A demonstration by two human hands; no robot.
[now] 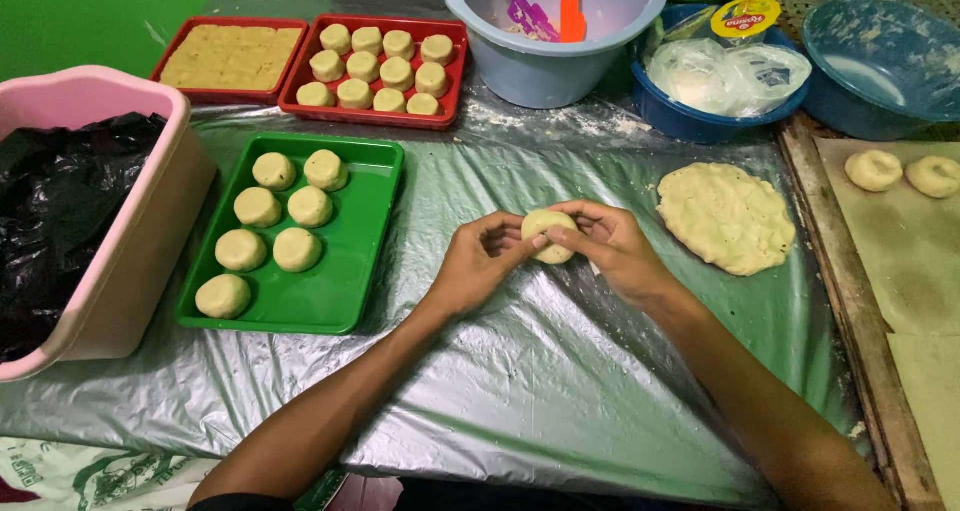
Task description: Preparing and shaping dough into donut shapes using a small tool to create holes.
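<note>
While the dough ball (549,236) sits pinched between the left hand (483,261) and right hand (612,248) over the silver table cover (520,371), seven balls lie on the green tray (335,301). A flat dough lump (727,216) waits nearby, so more seems left. Bowls stand behind.

A surface (560,371) covered in shiny plastic sheet carries a green tray (340,281), two red trays (455,66), a pink tub (150,221), three bowls (550,71) and a flattened slab of dough (725,216).
</note>
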